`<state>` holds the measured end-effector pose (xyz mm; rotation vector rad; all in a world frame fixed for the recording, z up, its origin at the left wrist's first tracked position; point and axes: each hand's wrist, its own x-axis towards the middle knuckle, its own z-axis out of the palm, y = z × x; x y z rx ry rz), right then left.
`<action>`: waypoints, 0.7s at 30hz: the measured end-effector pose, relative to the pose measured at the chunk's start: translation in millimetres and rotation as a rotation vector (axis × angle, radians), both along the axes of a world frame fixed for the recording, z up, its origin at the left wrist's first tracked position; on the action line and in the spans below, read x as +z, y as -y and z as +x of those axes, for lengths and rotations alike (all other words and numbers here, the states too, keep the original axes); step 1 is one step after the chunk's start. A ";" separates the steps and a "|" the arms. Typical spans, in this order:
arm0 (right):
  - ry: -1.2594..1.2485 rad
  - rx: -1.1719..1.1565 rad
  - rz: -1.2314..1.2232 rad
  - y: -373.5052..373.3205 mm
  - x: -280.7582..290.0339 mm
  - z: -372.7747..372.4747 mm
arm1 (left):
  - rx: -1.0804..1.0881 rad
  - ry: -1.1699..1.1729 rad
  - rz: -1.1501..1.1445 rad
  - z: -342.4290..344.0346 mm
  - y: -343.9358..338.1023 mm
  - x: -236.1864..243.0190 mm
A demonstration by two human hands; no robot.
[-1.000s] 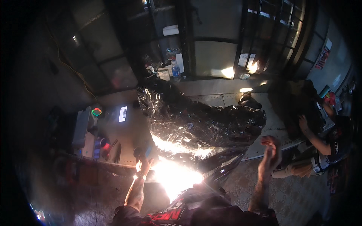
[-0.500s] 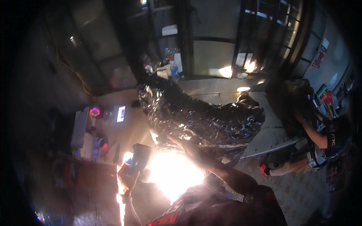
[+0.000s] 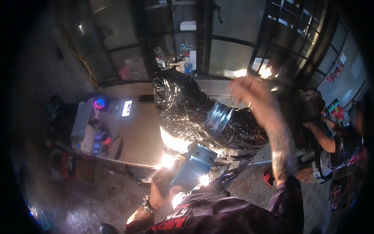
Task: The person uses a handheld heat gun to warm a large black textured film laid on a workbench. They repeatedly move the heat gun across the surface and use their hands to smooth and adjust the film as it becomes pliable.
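1. And here's the left hand [image 3: 160,185], low in front of the chest, its grip wrapped firmly around a boxy blue tool [image 3: 196,160]!
2. Up goes the right hand [image 3: 251,91], lifted over the far side, motion-blurred; I cannot tell how far its grip is spread or whether it has hold of anything.
3. Between the two, a shiny clear strip [image 3: 220,117] shows against the crumpled black plastic [image 3: 179,105]; whether it touches the plastic, I cannot tell.
4. That plastic sprawls across the middle of the tabletop [image 3: 138,136], the blue tool at its near edge.
5. Over left, a lit phone [image 3: 127,108] lies near a glowing round device [image 3: 99,103].
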<state>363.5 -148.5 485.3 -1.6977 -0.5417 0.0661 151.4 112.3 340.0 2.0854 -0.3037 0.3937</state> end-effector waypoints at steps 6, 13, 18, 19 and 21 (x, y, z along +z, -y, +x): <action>0.070 -0.118 -0.801 -1.3 -31.1 85.9 | 0.170 -0.198 -0.228 -2.1 69.1 -4.7; 0.194 0.068 -0.896 -19.8 -35.2 60.6 | 0.114 -0.338 -0.232 18.7 63.5 -6.9; 0.297 0.027 -1.036 -31.2 -46.4 -0.1 | 0.236 -0.405 -0.210 -0.8 68.3 -15.8; 0.303 0.013 -1.047 -30.8 -53.7 0.5 | 0.295 -0.449 -0.173 -7.8 70.0 -19.3; 0.352 -0.020 -1.049 -28.0 -67.2 7.5 | 0.415 -0.552 -0.166 -23.3 74.8 -24.5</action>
